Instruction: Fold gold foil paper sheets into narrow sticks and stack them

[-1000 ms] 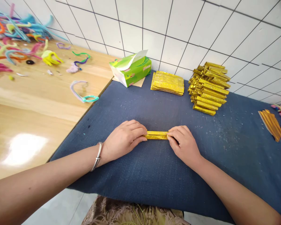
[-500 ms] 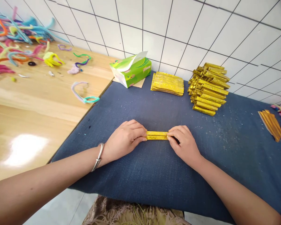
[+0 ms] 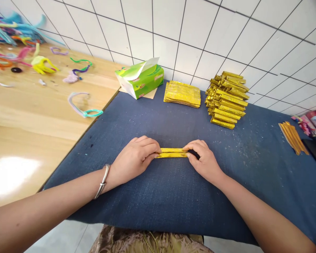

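Strip of gold paper (image 3: 171, 155) lies over blue cloth (image 3: 158, 200), left hand (image 3: 135, 158) and right hand (image 3: 204, 160) pinching 1 end each. Camera view has swung right within 0.5 seconds; both pinches hold, suggesting folding work stays at same stage.

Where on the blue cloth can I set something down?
The cloth looks open between the right hand and orange strips, though specked, and between the left hand and tissue pack. Crowded: the back, with that pack, flat gold stack, gold pile.
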The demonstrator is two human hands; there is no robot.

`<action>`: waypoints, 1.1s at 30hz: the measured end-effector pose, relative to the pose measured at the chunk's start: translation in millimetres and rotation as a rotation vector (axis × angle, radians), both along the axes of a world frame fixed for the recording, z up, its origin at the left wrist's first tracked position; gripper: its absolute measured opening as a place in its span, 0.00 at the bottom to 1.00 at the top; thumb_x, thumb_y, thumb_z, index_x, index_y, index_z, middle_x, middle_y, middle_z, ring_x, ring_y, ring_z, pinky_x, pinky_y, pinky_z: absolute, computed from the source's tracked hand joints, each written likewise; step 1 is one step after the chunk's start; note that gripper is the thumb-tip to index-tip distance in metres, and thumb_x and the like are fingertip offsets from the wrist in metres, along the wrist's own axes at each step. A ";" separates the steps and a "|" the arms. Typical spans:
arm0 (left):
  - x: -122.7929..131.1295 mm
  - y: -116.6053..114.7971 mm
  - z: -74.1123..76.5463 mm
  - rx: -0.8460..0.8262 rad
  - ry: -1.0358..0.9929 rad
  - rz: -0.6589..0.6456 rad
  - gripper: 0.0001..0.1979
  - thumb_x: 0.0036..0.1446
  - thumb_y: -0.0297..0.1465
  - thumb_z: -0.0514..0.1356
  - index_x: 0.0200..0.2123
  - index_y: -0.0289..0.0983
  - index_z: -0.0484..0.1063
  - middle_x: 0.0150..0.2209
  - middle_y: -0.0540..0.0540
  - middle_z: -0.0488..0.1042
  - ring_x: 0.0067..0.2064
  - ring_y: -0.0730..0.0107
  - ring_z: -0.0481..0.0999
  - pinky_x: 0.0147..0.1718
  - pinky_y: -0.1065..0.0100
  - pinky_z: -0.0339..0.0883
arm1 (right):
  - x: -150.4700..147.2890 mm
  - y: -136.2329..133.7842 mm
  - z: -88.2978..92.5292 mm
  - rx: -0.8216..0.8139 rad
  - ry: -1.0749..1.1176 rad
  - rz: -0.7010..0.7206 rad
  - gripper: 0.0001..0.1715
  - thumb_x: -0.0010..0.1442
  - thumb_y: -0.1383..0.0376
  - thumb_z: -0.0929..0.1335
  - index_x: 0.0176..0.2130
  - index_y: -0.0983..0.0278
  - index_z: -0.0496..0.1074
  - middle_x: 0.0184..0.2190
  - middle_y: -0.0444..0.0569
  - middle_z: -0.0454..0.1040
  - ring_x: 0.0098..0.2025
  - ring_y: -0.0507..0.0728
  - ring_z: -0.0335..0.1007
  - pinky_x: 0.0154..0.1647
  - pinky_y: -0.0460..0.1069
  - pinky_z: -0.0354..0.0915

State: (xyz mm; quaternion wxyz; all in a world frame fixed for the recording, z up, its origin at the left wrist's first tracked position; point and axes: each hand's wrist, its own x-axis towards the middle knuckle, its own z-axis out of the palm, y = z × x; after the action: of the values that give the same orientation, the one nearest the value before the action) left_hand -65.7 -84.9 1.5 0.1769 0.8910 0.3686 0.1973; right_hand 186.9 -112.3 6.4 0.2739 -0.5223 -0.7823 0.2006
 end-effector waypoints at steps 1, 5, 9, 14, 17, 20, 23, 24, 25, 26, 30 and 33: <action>-0.1 -0.6 0.1 0.013 0.009 -0.004 0.07 0.60 0.27 0.52 0.38 0.38 0.70 0.40 0.47 0.73 0.41 0.67 0.68 0.41 0.64 0.61 | 0.7 -0.4 -0.6 0.005 0.001 0.011 0.13 0.55 0.75 0.64 0.38 0.60 0.70 0.37 0.45 0.72 0.42 0.55 0.65 0.46 0.53 0.61; -0.3 -3.5 1.4 0.074 0.057 -0.035 0.08 0.61 0.26 0.51 0.38 0.38 0.71 0.42 0.48 0.72 0.42 0.67 0.68 0.41 0.64 0.60 | 4.4 -1.9 -4.5 0.058 -0.026 0.045 0.12 0.57 0.74 0.64 0.38 0.61 0.72 0.38 0.46 0.73 0.42 0.55 0.65 0.46 0.53 0.61; 0.1 -5.4 2.9 0.151 0.117 -0.095 0.09 0.61 0.26 0.51 0.40 0.37 0.70 0.43 0.47 0.72 0.43 0.66 0.68 0.41 0.64 0.61 | 8.9 -1.9 -9.2 0.103 -0.062 0.060 0.12 0.60 0.71 0.63 0.40 0.60 0.73 0.40 0.46 0.74 0.43 0.55 0.65 0.46 0.53 0.61; -0.3 -6.4 6.9 0.239 0.210 -0.175 0.12 0.62 0.26 0.49 0.44 0.38 0.69 0.43 0.46 0.72 0.44 0.65 0.68 0.42 0.62 0.61 | 11.7 -3.5 -9.4 0.178 -0.178 0.114 0.11 0.61 0.69 0.63 0.41 0.60 0.73 0.41 0.46 0.75 0.43 0.56 0.65 0.44 0.54 0.62; -0.4 -6.7 12.4 0.260 0.281 -0.225 0.12 0.62 0.28 0.49 0.44 0.37 0.69 0.43 0.44 0.72 0.44 0.63 0.69 0.44 0.60 0.61 | 12.1 -5.7 -4.5 0.241 -0.298 0.185 0.13 0.61 0.70 0.62 0.44 0.62 0.72 0.43 0.47 0.74 0.46 0.58 0.64 0.45 0.55 0.61; -1.3 -5.6 16.8 0.245 0.308 -0.225 0.11 0.63 0.31 0.50 0.44 0.38 0.69 0.42 0.45 0.72 0.44 0.64 0.69 0.45 0.60 0.62 | 13.5 -5.6 2.0 0.258 -0.384 0.246 0.13 0.61 0.67 0.63 0.46 0.63 0.70 0.45 0.48 0.73 0.48 0.59 0.63 0.45 0.55 0.61; -2.8 -4.3 17.1 0.244 0.341 -0.265 0.11 0.63 0.29 0.50 0.45 0.38 0.69 0.42 0.45 0.72 0.43 0.64 0.69 0.45 0.61 0.63 | 14.5 -3.2 6.3 0.281 -0.458 0.303 0.13 0.62 0.66 0.62 0.46 0.63 0.70 0.44 0.49 0.74 0.48 0.59 0.63 0.44 0.55 0.61; -3.0 -4.4 16.3 0.249 0.357 -0.276 0.11 0.63 0.29 0.50 0.45 0.37 0.69 0.42 0.45 0.71 0.44 0.64 0.68 0.45 0.61 0.63 | 14.4 -2.6 6.8 0.297 -0.479 0.319 0.13 0.63 0.67 0.62 0.45 0.64 0.70 0.44 0.50 0.74 0.48 0.59 0.64 0.44 0.55 0.61; -3.0 -4.7 15.2 0.255 0.370 -0.279 0.11 0.62 0.28 0.50 0.45 0.37 0.69 0.42 0.44 0.71 0.44 0.64 0.68 0.45 0.61 0.64 | 14.0 -2.3 6.8 0.313 -0.498 0.331 0.13 0.63 0.68 0.61 0.45 0.64 0.70 0.43 0.50 0.74 0.48 0.59 0.64 0.44 0.55 0.61; -2.7 -5.3 13.9 0.261 0.375 -0.273 0.11 0.62 0.28 0.50 0.44 0.36 0.69 0.42 0.44 0.71 0.44 0.63 0.68 0.44 0.61 0.64 | 13.3 -2.2 6.4 0.329 -0.512 0.338 0.13 0.63 0.68 0.61 0.45 0.65 0.70 0.43 0.51 0.74 0.48 0.59 0.64 0.45 0.55 0.61; 0.6 -6.9 9.2 0.243 0.317 -0.196 0.11 0.63 0.29 0.49 0.41 0.35 0.70 0.40 0.43 0.71 0.42 0.64 0.68 0.43 0.62 0.64 | 10.3 -3.0 1.3 0.343 -0.468 0.301 0.11 0.62 0.69 0.61 0.42 0.66 0.71 0.41 0.52 0.74 0.47 0.59 0.64 0.43 0.54 0.61; 3.9 -5.1 7.8 0.196 0.241 -0.124 0.11 0.62 0.29 0.48 0.39 0.35 0.70 0.39 0.43 0.70 0.41 0.65 0.67 0.43 0.62 0.63 | 9.0 -0.7 -2.9 0.290 -0.334 0.220 0.09 0.61 0.68 0.62 0.39 0.64 0.71 0.38 0.50 0.74 0.43 0.57 0.65 0.41 0.53 0.61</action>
State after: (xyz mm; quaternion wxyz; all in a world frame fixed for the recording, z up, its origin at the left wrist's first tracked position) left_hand -61.8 -90.1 9.3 0.0552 0.9422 0.3105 0.1129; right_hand 195.9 -113.0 3.5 0.1893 -0.4152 -0.8895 0.0255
